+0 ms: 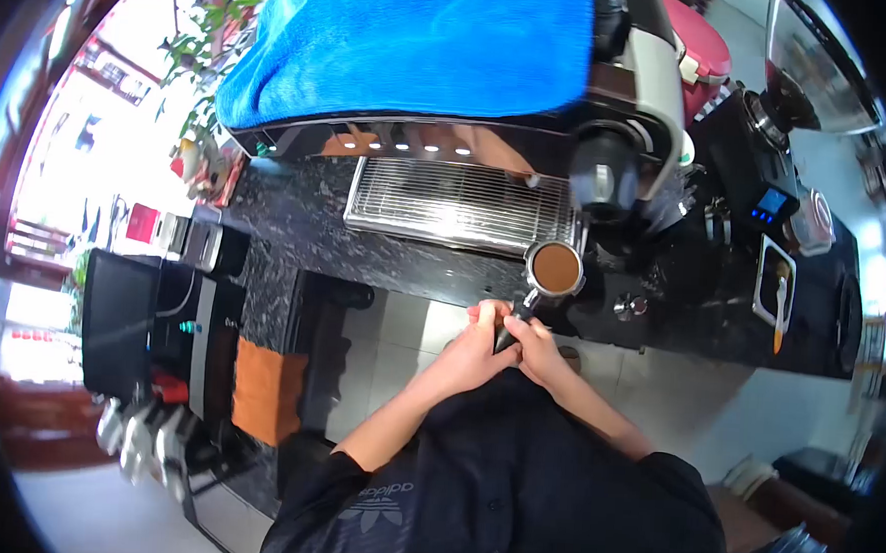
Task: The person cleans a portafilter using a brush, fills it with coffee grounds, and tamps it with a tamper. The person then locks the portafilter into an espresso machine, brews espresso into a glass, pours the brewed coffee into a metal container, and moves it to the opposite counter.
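Both of my hands are closed around the black handle of a portafilter [527, 301], close in front of my body. My left hand [481, 347] wraps the handle from the left, and my right hand [539, 348] grips it from the right; the fingers partly hide the handle. The round metal basket points away from me and is filled with brown ground coffee [556, 268], whose surface looks level. It sits at the front edge of the dark counter, just before the metal drip tray [447, 202]; whether it touches the counter I cannot tell.
An espresso machine [410, 140] under a blue towel [425, 45] stands behind the drip tray. To the right are a coffee grinder [755, 153] with a lit display and a small tray [774, 284] with an orange-tipped brush [780, 314]. At left stands a black monitor [118, 325].
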### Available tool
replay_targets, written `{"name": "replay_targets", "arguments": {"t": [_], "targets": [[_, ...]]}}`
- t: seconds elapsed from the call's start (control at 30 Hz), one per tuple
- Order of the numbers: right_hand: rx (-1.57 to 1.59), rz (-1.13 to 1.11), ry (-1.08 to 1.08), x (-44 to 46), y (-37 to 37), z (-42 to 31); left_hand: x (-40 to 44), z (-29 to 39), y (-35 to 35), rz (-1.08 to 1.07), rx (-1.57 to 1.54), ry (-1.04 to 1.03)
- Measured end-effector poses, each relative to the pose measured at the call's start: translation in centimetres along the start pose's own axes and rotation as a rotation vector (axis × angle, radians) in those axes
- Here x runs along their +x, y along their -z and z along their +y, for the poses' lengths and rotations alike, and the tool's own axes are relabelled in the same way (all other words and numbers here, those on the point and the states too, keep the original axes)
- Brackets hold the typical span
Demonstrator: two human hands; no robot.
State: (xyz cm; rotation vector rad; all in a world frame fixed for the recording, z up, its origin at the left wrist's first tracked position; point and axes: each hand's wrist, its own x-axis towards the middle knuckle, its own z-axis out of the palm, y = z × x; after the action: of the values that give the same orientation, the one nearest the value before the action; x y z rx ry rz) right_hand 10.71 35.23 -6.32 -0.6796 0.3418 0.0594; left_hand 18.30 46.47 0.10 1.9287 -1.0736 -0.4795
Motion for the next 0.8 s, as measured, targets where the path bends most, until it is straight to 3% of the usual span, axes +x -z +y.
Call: {"name": "replay_targets", "arguments": {"t": [0.03, 0.1, 0.13, 0.23, 0.3, 0.47, 0.8], "targets": [[0.097, 0.199, 0.013, 1.4, 0.2, 2.5, -0.4, 0.0, 2.6, -0.180, 0.053, 0.176], [0.276, 0.117, 0.146, 2.8, -3.6, 1.2, 0.0, 0.1, 8.4, -0.314, 0.242, 0.122], [0.385, 0.120, 0.181, 3.9, -3.9, 1.7, 0.3, -0.8, 10.9, -0.132, 0.260, -0.162], [0.348, 0.062, 0.242, 5.5, -5.4, 1.8, 3.1, 1.9, 18.0, 0.403, 0.427, -0.588], [0.337, 0.086, 0.244, 5.5, -6.3, 2.3, 6.6, 3.6, 20.6, 0.608, 0.465, -0.794], [0.284, 0.149, 0.255, 3.9, -6.6, 4.2, 11.4, 4.7, 21.1, 0.519, 0.709, -0.715], [0.362, 0.218, 0.254, 0.8, -3.8, 5.1, 11.2, 5.1, 20.8, 0.510, 0.789, -0.677]]}}
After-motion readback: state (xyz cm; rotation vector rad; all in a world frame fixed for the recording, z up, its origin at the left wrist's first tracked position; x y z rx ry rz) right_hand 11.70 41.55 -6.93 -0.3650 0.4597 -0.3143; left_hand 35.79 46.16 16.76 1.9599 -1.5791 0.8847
